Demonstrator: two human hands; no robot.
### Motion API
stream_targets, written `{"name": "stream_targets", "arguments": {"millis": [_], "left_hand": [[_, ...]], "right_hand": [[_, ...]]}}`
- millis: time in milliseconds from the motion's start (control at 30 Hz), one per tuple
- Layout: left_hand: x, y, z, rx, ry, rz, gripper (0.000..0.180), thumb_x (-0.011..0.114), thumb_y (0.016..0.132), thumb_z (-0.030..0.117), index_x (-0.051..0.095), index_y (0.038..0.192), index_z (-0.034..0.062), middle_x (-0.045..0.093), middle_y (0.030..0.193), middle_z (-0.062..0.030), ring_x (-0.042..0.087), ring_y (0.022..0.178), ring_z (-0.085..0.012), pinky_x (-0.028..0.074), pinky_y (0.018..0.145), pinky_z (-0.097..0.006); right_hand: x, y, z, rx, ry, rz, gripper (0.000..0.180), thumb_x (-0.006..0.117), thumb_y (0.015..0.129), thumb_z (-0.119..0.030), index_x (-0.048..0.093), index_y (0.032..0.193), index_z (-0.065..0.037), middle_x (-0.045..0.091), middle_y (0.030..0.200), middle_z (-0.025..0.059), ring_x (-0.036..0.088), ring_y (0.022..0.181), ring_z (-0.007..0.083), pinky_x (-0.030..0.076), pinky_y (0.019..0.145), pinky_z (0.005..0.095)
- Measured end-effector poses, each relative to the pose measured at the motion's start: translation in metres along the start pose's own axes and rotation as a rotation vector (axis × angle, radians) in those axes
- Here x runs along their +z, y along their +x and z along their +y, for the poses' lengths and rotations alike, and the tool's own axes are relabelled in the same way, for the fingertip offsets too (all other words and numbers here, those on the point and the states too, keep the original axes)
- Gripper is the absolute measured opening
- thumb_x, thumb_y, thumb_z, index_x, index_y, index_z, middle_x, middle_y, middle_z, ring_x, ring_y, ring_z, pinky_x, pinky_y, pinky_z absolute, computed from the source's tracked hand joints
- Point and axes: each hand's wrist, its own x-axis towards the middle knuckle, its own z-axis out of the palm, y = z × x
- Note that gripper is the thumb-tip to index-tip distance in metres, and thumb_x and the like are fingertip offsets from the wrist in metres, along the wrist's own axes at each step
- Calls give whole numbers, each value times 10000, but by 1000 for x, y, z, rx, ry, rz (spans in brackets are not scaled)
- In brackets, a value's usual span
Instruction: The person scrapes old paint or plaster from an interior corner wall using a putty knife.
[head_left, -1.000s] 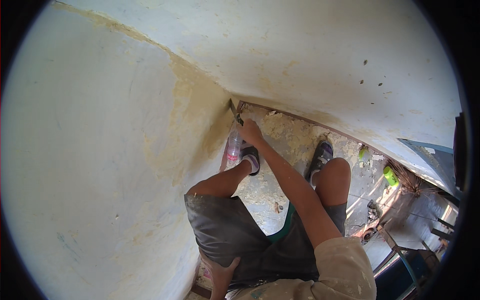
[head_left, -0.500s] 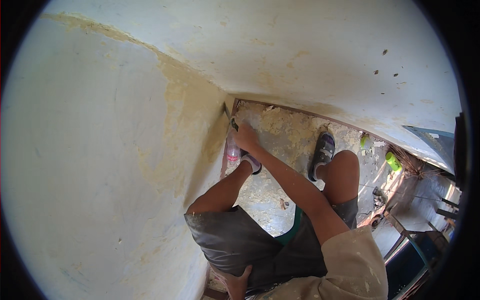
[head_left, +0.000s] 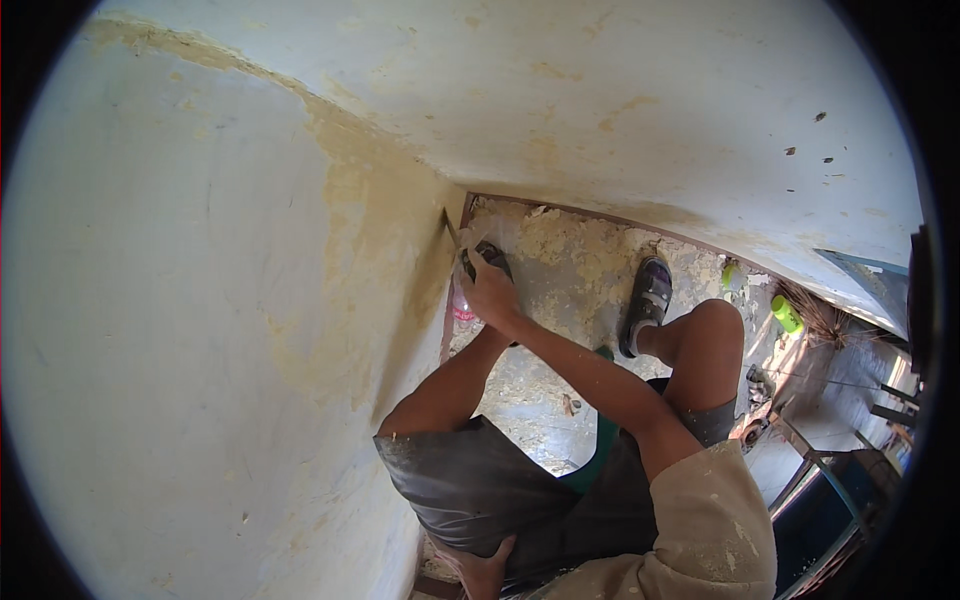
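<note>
My right hand [head_left: 491, 292] is closed around the dark handle of a scraper [head_left: 451, 230] low in the corner. The scraper's thin blade reaches up to the stained base of the left wall [head_left: 230, 280]. Just beyond that hand shows the dark sandal [head_left: 492, 257] on my left foot. A clear plastic bottle with pink at its base [head_left: 462, 303] stands between the hand and the wall, mostly hidden. My left hand [head_left: 482, 572] rests against my thigh over the dark shorts [head_left: 470, 470], holding no tool. Its thumb is stretched out; the other fingers are partly hidden.
Peeled paint flakes cover the floor [head_left: 570, 260]. A second pale wall [head_left: 620, 110] meets the left one at the corner. Toward the right lie a bright green container [head_left: 787, 314] and a stick broom [head_left: 822, 325]. Dark-framed furniture [head_left: 835, 500] stands at lower right.
My right hand and the scraper have shifted slightly down along the wall's base. My left foot has moved farther toward the corner, and my right knee has swung right. The left hand stays on the thigh.
</note>
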Motion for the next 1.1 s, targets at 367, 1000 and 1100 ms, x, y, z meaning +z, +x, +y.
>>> {"name": "stream_targets", "arguments": {"millis": [367,1000,1100], "left_hand": [[-1,2,4,6,-24,-33,1251,843,531,289,1,1377,-89,149,1398,-293,182,1320,-376,151,1104,-405],[6,11,-18,-22,-49,-80,1300,845,526,373,-15,1395,-68,120,1427,-283,153,1325,-397,137,1107,-436],[1,2,5,-55,-43,-59,1299,848,520,332,-30,1385,-80,124,1414,-296,155,1328,-391,139,1108,-422]], "right_hand": [[17,26,35,68,32,-85,411,521,828,-267,517,1180,-55,591,958,297,571,923,425,453,803,484],[20,42,58,49,116,-62,461,547,779,-243,525,1204,-65,594,1021,259,568,959,407,457,828,442],[21,37,49,29,50,-82,424,517,792,-263,538,1164,-62,585,1052,263,550,1009,412,431,878,476]]}}
